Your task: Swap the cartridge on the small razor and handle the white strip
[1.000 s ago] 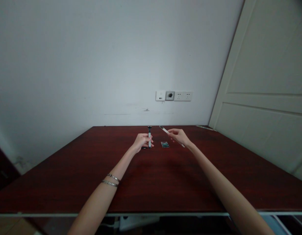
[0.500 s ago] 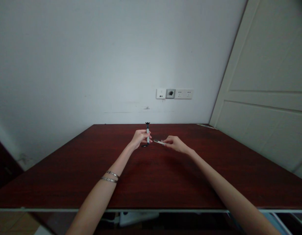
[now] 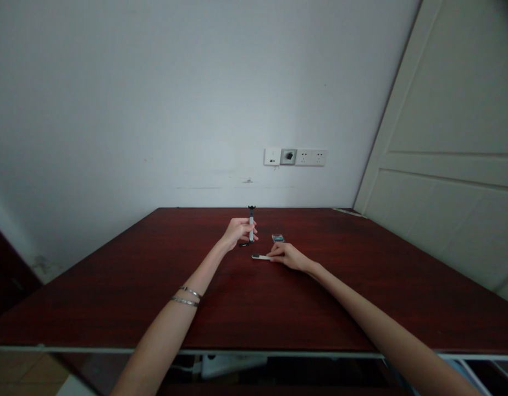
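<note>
My left hand (image 3: 238,232) is closed around a white-and-black selfie stick (image 3: 251,228), held upright with its black clamp at the top. A dark wrist strap (image 3: 243,245) hangs by its lower end. Between the fingertips of my right hand (image 3: 287,256) is the end of a white toothbrush (image 3: 261,257). Its dark-bristled head points left, low over the table or on it; I cannot tell which. Just behind my right hand lies a small clear and teal packet (image 3: 277,238), partly hidden by the fingers.
The dark red wooden table (image 3: 114,286) runs back to a pale wall (image 3: 175,99) with sockets (image 3: 310,157). A white panelled door (image 3: 452,165) stands at the right. Below the front edge, a white object (image 3: 233,366) shows on a shelf.
My right hand has moved nearer to me and lower with the toothbrush, uncovering the packet behind it. My left hand holds the selfie stick nearly still.
</note>
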A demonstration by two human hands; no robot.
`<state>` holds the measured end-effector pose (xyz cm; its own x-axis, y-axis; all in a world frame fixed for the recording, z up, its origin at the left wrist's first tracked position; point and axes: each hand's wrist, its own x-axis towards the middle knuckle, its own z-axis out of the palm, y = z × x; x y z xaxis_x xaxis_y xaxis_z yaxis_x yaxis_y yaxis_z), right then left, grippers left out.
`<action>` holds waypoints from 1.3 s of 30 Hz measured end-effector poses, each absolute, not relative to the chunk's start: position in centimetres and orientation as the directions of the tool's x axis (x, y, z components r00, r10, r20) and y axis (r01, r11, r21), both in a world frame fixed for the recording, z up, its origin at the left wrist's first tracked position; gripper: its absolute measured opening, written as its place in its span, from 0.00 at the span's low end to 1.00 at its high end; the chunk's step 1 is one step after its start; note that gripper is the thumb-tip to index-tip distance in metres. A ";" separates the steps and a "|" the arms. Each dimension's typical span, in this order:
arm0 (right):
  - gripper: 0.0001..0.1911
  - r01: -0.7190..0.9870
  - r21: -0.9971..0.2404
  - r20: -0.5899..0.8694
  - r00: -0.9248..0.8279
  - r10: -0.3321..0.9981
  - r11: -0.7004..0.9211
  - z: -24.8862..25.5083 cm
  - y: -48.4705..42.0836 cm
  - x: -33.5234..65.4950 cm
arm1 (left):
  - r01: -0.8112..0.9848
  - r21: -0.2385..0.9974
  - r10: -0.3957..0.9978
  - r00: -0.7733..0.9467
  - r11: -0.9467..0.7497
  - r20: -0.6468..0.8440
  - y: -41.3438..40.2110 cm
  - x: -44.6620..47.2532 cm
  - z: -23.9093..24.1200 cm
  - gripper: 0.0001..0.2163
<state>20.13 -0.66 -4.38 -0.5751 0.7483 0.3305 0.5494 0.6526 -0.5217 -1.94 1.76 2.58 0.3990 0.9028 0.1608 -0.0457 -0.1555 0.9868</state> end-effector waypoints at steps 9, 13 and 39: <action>0.17 0.501 -0.585 0.457 -0.445 0.770 0.637 -3.0 -0.1 20.7 | -0.027 0.989 0.904 0.403 -0.143 0.142 1.7 -1.8 2.6 0.08; 0.13 0.559 -0.597 0.558 -0.226 0.799 0.575 -1.4 1.8 22.3 | 0.011 0.990 0.912 0.391 -0.141 0.125 1.7 -1.7 2.6 0.08; 0.08 0.792 -0.405 0.394 -0.299 0.869 0.457 -4.6 6.8 23.1 | -0.010 0.985 0.924 0.344 -0.173 0.166 2.5 -1.1 0.5 0.09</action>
